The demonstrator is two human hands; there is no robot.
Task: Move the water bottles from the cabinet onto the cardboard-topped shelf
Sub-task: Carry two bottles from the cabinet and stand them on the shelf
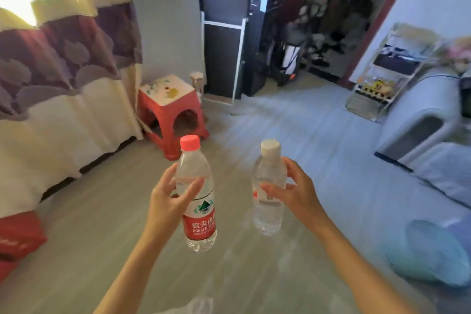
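My left hand [167,199] grips a clear water bottle with a red cap and red label [197,194], held upright over the floor. A second clear bottle with a white cap and no label [267,186] is upright in my right hand [293,191]. Both bottles are held out in front of me at about the same height, a short gap apart. A white wire shelf rack [392,69] with a pale board on top stands at the far right against the wall. No cabinet can be told apart in this view.
A red plastic stool [170,109] stands ahead on the left beside patterned curtains [63,64]. A grey sofa [428,120] and a light blue cushion [430,255] lie to the right. A dark doorway with a white-framed panel [224,41] is straight ahead across the grey floor [293,122].
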